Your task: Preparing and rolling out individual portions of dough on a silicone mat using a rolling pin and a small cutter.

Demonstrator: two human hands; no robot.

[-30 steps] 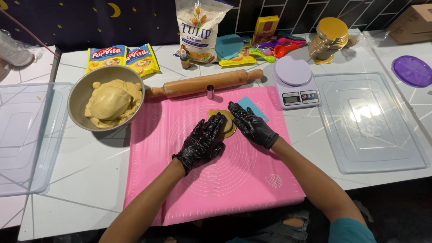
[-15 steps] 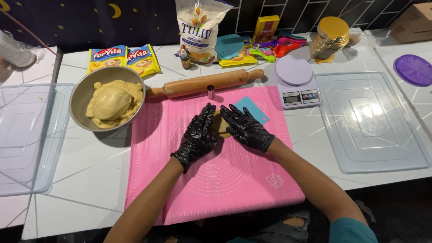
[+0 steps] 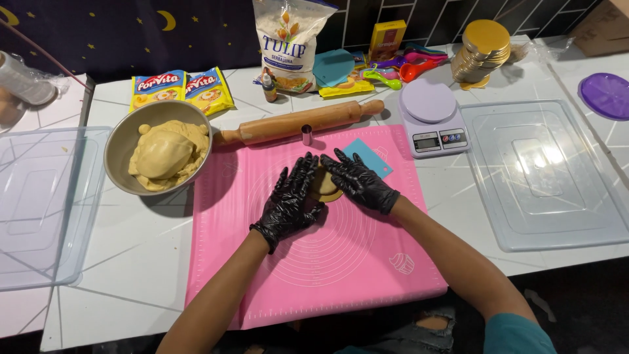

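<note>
Flanking the dough disc (image 3: 324, 188): flat, spread fingers (image 3: 303, 172) of both hands.

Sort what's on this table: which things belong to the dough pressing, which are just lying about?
In use: left hand, right hand, dough piece, pink mat.

Lying about: rolling pin, dough bowl, scale, blue scraper, flour bag, clear lid.

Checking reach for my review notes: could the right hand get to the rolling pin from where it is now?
Probably yes. The right hand rests on the dough piece, and the rolling pin lies just beyond it; only a small metal cutter stands between.
</note>
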